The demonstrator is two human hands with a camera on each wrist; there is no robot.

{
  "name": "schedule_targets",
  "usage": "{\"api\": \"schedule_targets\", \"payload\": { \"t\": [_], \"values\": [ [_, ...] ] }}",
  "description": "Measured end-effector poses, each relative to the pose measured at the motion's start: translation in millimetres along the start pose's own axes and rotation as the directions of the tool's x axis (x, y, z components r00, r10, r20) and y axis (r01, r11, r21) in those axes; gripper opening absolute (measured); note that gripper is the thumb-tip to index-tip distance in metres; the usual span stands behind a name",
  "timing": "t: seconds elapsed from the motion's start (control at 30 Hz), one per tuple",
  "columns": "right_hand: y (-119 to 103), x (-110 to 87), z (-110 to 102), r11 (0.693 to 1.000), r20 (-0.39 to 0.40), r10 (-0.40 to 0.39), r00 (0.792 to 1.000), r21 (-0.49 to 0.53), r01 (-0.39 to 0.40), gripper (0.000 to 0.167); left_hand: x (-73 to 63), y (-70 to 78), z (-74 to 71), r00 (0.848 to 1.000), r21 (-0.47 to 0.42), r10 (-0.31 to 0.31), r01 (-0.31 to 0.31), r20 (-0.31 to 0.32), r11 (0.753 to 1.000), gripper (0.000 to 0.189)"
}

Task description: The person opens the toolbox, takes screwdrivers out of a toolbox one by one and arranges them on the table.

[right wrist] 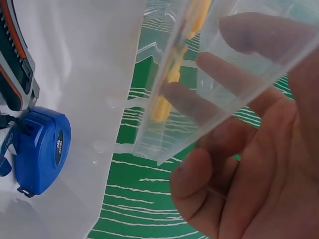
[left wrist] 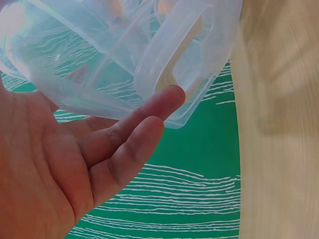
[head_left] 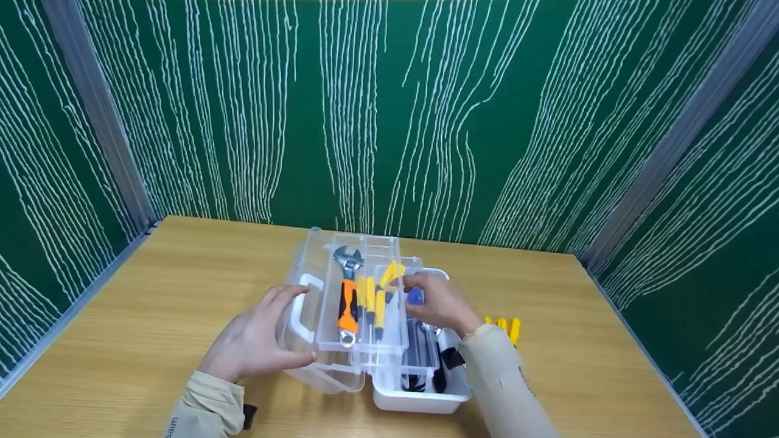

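Observation:
A clear plastic toolbox lid (head_left: 331,380) with a white handle (head_left: 297,316) hangs open on the left. My left hand (head_left: 258,337) spans its outer end, thumb and fingers apart, fingers touching the plastic near the handle. To its right, a clear upper tray (head_left: 380,348) carries an adjustable wrench (head_left: 348,304) with an orange-and-black handle and several yellow-handled screwdrivers (head_left: 380,307). My right hand (head_left: 441,298) is at this tray's right side, thumb and forefinger apart. Through the clear plastic in the right wrist view, its fingertips show close to a yellow screwdriver (right wrist: 162,107); contact is unclear.
The white toolbox base (head_left: 420,403) stands beneath the trays, holding dark tools. Inside lie a blue tape measure (right wrist: 42,149) and a utility knife (right wrist: 17,62). More yellow handles (head_left: 515,330) lie on the wooden table (head_left: 584,365) beyond my right forearm. Green walls (head_left: 401,121) border the table.

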State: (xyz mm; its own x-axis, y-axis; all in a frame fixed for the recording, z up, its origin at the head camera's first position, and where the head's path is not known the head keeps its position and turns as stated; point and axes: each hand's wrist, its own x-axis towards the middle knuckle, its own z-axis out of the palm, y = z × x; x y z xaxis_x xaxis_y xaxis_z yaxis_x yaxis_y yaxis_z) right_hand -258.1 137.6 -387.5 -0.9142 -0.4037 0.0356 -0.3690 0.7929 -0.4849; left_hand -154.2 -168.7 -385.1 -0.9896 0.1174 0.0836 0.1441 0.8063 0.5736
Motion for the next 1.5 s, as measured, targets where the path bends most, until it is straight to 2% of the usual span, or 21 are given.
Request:
{"api": "schedule_targets", "payload": {
  "t": [0.27,0.4,0.53,0.63,0.77,1.0,1.37,1.5],
  "values": [
    [-0.7,1.1,4.5,0.995,0.034,-0.016,0.999,-0.096,0.019,0.04,-0.1,0.1,-0.6,1.0,-0.001,-0.004,0.004,0.003,1.0,0.102],
    [-0.3,0.1,6.8,0.996,0.023,-0.01,1.0,-0.093,0.012,0.044,-0.3,-1.3,-0.6,1.0,-0.002,0.001,-0.001,0.0,1.0,0.102],
    [0.9,0.7,8.1,0.996,0.002,-0.039,0.999,-0.079,0.039,0.042,-0.6,-2.5,-0.6,1.0,-0.006,0.018,-0.018,-0.014,1.0,0.099],
    [0.7,1.4,7.7,0.991,-0.005,-0.086,0.996,-0.107,0.085,0.037,-0.8,-3.3,-0.6,1.0,-0.004,0.022,-0.022,-0.017,1.0,0.099],
    [-0.4,1.5,6.6,0.985,0.003,-0.1,0.995,-0.144,0.099,0.037,-0.5,-3.6,-0.6,1.0,-0.002,0.009,-0.009,-0.006,1.0,0.1],
    [-1.0,0.5,6.5,0.992,0.017,-0.058,0.998,-0.115,0.06,0.039,0.2,-2.0,-0.7,1.0,-0.01,0.006,-0.006,-0.004,1.0,0.102],
    [-4.7,0.2,7.8,0.987,0.013,0.006,1.0,-0.158,-0.004,0.041,-0.2,-0.1,-1.4,1.0,-0.009,-0.006,0.006,0.004,1.0,0.102],
    [-4.4,-1.5,7.9,0.983,0.009,-0.013,1.0,-0.183,0.015,0.038,-0.7,-0.4,-1.3,1.0,-0.002,0.013,-0.013,-0.011,1.0,0.1]
  ]
}}
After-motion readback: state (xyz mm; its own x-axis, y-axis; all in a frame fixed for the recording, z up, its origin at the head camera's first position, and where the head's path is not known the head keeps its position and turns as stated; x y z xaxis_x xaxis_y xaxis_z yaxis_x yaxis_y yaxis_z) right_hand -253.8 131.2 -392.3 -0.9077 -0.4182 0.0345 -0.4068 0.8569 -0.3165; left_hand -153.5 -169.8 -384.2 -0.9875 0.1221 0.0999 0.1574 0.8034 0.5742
